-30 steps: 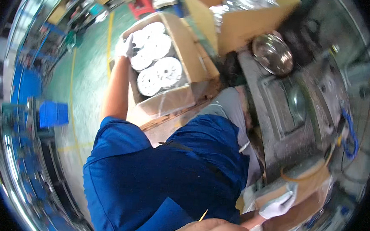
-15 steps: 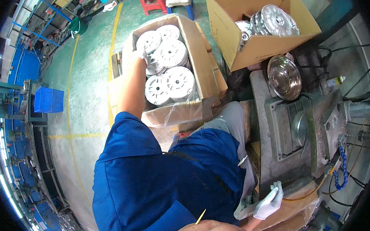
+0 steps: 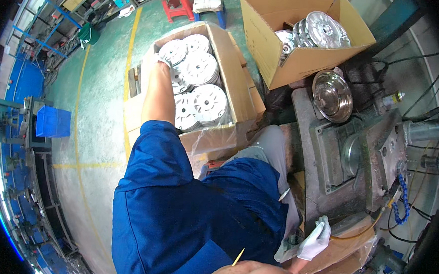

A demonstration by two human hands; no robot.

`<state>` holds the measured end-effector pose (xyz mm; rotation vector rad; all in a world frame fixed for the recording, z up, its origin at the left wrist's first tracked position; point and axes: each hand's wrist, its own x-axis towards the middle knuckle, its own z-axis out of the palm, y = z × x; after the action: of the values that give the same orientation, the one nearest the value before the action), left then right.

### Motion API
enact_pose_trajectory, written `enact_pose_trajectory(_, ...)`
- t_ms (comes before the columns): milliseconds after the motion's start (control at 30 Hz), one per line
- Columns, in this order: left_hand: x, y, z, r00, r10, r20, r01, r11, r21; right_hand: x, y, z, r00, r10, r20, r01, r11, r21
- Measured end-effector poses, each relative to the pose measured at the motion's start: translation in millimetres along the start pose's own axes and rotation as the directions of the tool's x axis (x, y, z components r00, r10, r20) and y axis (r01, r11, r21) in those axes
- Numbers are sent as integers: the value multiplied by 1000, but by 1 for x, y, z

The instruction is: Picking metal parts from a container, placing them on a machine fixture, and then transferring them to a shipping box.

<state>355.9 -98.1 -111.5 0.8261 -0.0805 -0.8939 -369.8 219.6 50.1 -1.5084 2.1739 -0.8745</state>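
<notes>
My left hand (image 3: 162, 59), in a white glove, reaches into a plastic-lined cardboard box (image 3: 211, 138) holding stacks of round, slotted silver metal discs (image 3: 210, 102). It is at the box's left side, beside the upper-left stack (image 3: 173, 52); its fingers are mostly hidden, so I cannot tell whether it grips a disc. My right hand (image 3: 316, 239), also white-gloved, is by the near edge of the grey machine bed (image 3: 321, 196). Its fingers are loosely extended and nothing shows in them.
A second cardboard box (image 3: 309, 67) with shiny metal discs stands at the far right. A steel bowl (image 3: 332, 96) rests on the machine bed. A blue jointed hose (image 3: 402, 198) hangs at the right. Red (image 3: 178, 9) and blue (image 3: 210, 8) stools stand beyond the boxes.
My left forearm has straightened and my left hand has shifted slightly left and farther in along the box's edge. My right hand has barely moved. The whole view has shifted slightly.
</notes>
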Motion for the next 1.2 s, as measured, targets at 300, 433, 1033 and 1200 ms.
enact_pose_trajectory(300, -23, -14, 8, 999, 32, -10, -28, 965, 262, 4, -1, 5, 1000, -5, -18, 6, 999, 52)
enact_pose_trajectory(433, -126, 2, 94, 873, 485, 57, -351, 542, 764, 2, 3, 7, 1000, -5, -29, 8, 996, 85)
enact_pose_trajectory(1033, -493, -124, 273, -411, -382, 828, -887, 376, -266, 45, -32, 67, 925, 214, 314, -335, 68, 940)
enact_pose_trajectory(1200, -492, -203, 277, 95, -543, 834, -334, 772, 540, 57, -29, 47, 973, 49, 227, -225, -43, 973)
